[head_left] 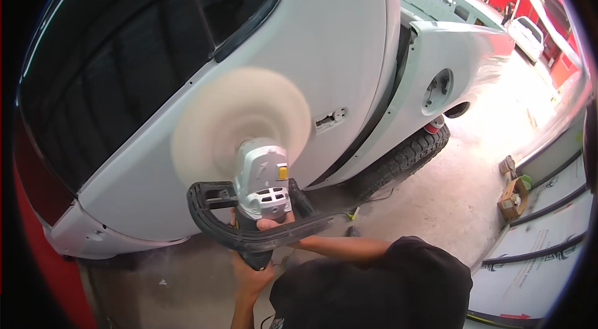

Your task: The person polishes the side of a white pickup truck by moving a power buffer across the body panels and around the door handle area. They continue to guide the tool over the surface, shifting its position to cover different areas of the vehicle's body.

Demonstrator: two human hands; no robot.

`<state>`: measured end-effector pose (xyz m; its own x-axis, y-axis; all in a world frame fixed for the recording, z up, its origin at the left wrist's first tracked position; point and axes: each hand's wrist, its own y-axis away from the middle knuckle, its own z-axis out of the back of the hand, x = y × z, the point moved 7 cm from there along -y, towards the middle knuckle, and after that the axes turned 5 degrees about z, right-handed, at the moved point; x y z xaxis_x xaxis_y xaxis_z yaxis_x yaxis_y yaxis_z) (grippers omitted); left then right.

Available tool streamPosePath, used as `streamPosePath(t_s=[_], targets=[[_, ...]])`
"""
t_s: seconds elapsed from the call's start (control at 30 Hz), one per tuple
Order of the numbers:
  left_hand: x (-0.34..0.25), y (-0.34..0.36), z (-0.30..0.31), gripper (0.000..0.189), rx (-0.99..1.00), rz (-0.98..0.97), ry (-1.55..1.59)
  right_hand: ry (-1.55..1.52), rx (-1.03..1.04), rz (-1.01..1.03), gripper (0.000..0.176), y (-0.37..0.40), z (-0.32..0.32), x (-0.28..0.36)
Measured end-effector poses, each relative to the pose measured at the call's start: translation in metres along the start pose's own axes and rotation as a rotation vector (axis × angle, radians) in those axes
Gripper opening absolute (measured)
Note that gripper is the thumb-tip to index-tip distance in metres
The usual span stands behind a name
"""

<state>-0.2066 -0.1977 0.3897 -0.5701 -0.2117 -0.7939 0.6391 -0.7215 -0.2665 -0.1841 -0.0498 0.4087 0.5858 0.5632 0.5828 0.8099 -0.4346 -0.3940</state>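
Note:
A grey and black power polisher [261, 173] with a black loop handle [268, 235] is in both my hands. Its wide cream pad [243, 117] is blurred by spin and lies over the white car door [330, 24], below the dark window [118, 67]. My left hand [252, 276] is wrapped round the rear end of the polisher's body. My right hand [277, 223] grips the polisher just behind its grey head, inside the loop; the loop hides part of its fingers. Right of the pad is a door handle recess [330, 118].
Behind the door stands a white rear panel [423, 74] with a round opening, above a knobbly tyre [405, 158]. A cable [374, 198] runs over the concrete floor [430, 204]. A cardboard box [512, 198] sits by printed sheeting [529, 273] at right. Another white car [528, 36] is farther back.

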Motion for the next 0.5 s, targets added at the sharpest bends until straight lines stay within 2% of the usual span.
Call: streamPosePath(t_s=[0.23, 0.4, 0.43, 0.5], targets=[[-0.03, -0.023, -0.02, 0.094, 0.003, -0.019, 0.093, 0.078, 0.007, 0.097, 0.061, -0.017, -0.001, 0.053], [-0.079, -0.054, -0.056, 0.097, 0.084, 0.03, 0.203, 0.298, -0.195, 0.213, 0.063, -0.009, 0.042, 0.116], [-0.091, -0.061, -0.062, 0.097, 0.085, 0.025, 0.206, 0.383, -0.179, 0.26, 0.055, -0.009, 0.045, 0.132], [-0.104, -0.07, -0.074, 0.099, 0.104, 0.02, 0.226, 0.294, -0.263, 0.241, 0.045, -0.004, 0.056, 0.147]])
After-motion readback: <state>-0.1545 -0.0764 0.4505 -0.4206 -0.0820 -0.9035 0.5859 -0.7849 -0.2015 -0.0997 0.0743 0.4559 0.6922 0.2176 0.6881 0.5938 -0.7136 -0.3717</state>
